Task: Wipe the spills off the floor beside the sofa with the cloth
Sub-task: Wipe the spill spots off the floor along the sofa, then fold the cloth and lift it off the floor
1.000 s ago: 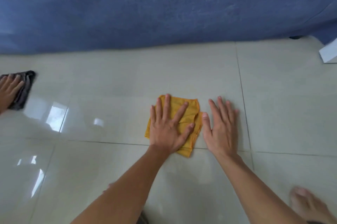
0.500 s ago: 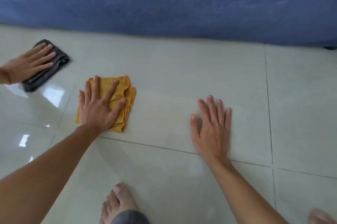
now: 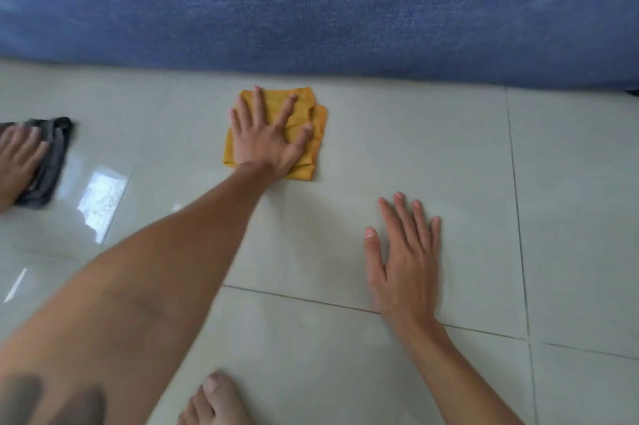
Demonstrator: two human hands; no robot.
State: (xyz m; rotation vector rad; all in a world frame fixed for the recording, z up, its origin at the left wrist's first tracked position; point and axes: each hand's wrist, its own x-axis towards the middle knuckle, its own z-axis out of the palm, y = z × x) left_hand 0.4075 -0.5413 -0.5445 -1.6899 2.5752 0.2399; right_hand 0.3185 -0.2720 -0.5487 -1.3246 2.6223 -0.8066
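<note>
A folded yellow cloth (image 3: pixel 313 120) lies on the pale tiled floor (image 3: pixel 432 134), close to the bottom edge of the blue sofa (image 3: pixel 345 9). My left hand (image 3: pixel 266 142) presses flat on the cloth with its fingers spread, arm stretched forward. My right hand (image 3: pixel 404 258) rests palm down on the bare tile, nearer to me and to the right of the cloth, holding nothing. No spill stands out on the glossy tiles.
At the left edge another person's hand (image 3: pixel 17 161) presses a dark grey cloth (image 3: pixel 55 155) on the floor. My bare foot (image 3: pixel 214 400) shows at the bottom. The sofa front closes off the far side. Window glare (image 3: pixel 100 200) shines on the left tiles.
My left hand has slid the yellow cloth away from me, up to the sofa's base. My right hand has stayed flat on the tile. The other person's dark cloth has shifted.
</note>
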